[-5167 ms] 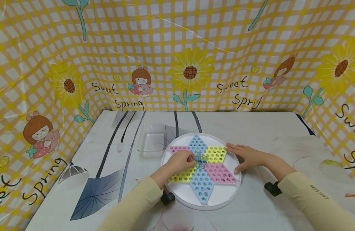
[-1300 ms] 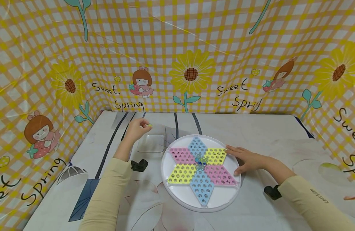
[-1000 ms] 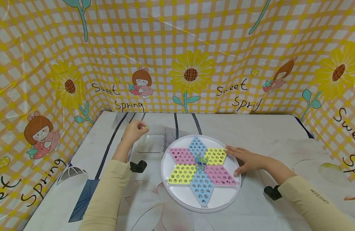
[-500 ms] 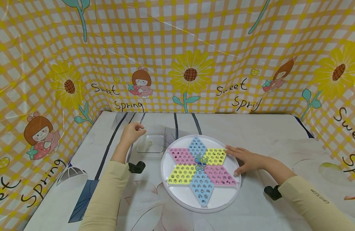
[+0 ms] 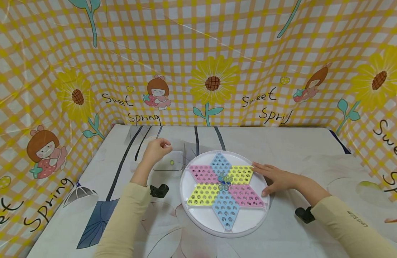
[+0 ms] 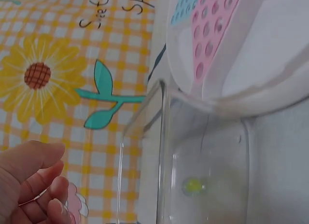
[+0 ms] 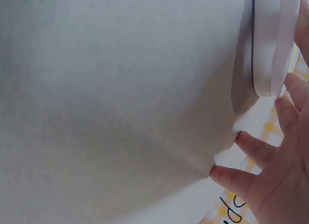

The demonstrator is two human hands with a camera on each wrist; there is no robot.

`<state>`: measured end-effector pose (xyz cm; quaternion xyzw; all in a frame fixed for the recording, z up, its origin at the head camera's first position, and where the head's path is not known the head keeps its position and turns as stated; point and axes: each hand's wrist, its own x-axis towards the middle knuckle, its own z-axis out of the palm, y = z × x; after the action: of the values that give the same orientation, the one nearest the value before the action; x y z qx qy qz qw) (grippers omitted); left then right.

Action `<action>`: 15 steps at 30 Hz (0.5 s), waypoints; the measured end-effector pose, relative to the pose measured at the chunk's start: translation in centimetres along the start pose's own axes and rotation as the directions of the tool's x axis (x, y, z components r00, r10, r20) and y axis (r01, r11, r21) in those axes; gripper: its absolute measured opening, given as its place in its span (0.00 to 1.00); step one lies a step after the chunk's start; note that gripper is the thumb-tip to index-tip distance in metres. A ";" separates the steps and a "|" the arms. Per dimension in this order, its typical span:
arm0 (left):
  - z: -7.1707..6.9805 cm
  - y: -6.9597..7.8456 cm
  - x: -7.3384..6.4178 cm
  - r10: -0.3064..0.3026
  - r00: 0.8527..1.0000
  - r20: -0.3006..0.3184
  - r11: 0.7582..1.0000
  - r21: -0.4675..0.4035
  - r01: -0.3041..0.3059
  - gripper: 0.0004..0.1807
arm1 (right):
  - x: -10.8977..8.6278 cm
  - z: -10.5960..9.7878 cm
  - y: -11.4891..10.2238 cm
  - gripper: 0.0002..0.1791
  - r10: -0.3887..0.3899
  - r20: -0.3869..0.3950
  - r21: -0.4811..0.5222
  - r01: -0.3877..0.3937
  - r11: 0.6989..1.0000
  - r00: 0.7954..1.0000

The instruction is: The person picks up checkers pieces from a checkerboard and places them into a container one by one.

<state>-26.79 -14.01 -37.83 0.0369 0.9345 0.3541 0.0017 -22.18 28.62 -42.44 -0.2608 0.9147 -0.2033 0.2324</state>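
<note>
A person's left hand [image 5: 156,150] hangs beside a clear plastic box [image 5: 180,157], its fingers loosely curled and holding nothing, thumb apart from the fingertips in the left wrist view. A single yellow-green marble [image 5: 172,162] lies on the floor of the box. The right hand [image 5: 277,177] lies at the right edge of a round white game board [image 5: 251,220], fingers spread and relaxed, with thumb and fingertips at the rim. At the center of the board's star, with its pink, yellow and blue points, sits a cluster of glass marbles [image 5: 221,187] in blue and greenish tones. The box and board stand close together on a pale, printed surface [image 5: 298,143], before a yellow checked cloth [image 5: 121,53] with sunflowers and the words "Sweet Spring."
</note>
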 end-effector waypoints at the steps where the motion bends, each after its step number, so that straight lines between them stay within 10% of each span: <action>1: 0.3 0.2 -0.1 0.008 1.000 0.002 1.000 -0.001 -0.008 0.12 | 0.0 0.0 0.0 0.53 0.001 0.001 0.001 -0.001 1.000 1.000; 15: 3.7 4.2 -2.1 0.198 0.977 0.083 0.980 0.006 -0.199 0.11 | 0.2 0.1 0.4 0.52 0.004 0.002 0.001 -0.004 1.000 1.000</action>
<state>-24.29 -8.60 -37.91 0.1447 0.9277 0.3442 0.0046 -22.43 28.77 -42.80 -0.2591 0.9149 -0.2030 0.2338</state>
